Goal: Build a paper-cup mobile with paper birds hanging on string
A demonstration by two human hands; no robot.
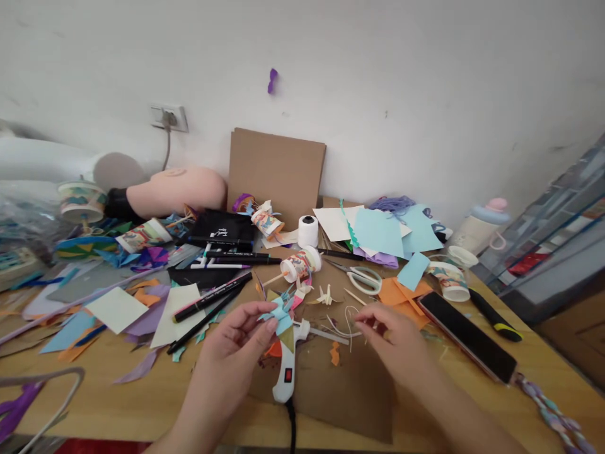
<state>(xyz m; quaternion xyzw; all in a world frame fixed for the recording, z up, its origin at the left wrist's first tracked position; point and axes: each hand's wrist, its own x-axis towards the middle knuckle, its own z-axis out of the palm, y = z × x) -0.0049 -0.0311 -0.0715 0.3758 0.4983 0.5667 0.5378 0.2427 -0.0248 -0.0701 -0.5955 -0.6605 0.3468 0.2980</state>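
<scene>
My left hand (229, 350) pinches a light blue folded paper crane (282, 317) between thumb and fingertips. Over the brown cardboard, my right hand (397, 340) is closed on a thin white string (350, 325), which curls off toward the left. Just below the crane lies a white glue gun (285, 375) with a red switch, its upper part partly covered by olive paper. A small cream paper crane (325, 295) rests beyond the hands, beside a patterned paper cup (301, 263) tipped on its side with a stick in it.
Scissors (363, 277), a white thread spool (308, 232) and black markers (212, 299) lie behind the hands. A phone (467, 337) and a yellow-black handled tool (496, 315) are at right. Paper scraps cover the left side. A mannequin head (177, 192) lies by the wall.
</scene>
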